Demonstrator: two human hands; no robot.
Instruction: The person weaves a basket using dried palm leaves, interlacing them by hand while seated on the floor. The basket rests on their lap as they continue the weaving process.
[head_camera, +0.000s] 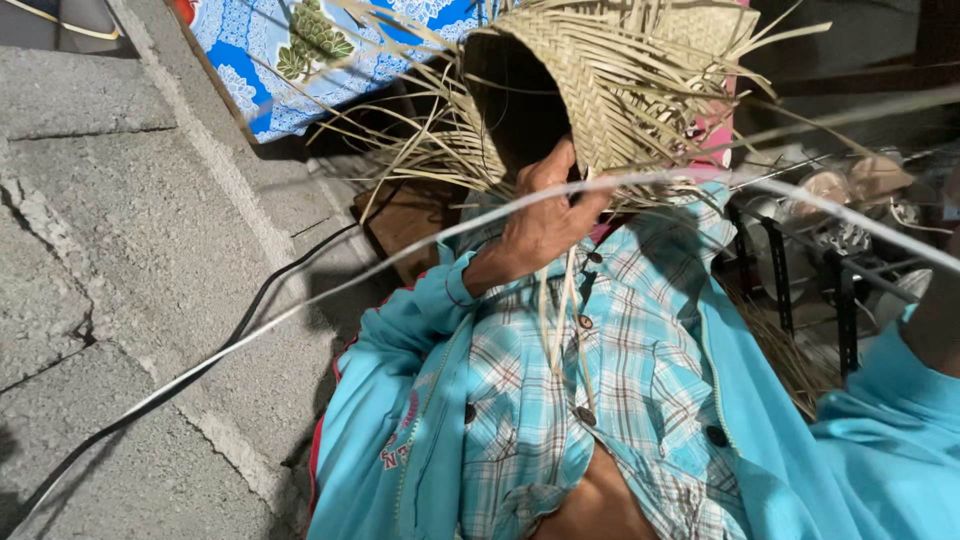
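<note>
Where strips splay, left hand (545, 215) gripping basket (590, 85)

Dim, flat light; blurred foreground strand.

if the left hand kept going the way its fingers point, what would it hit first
The left hand points up into the half-woven straw basket and already grips its lower edge, so the basket wall comes first; depth is unclear.
</note>
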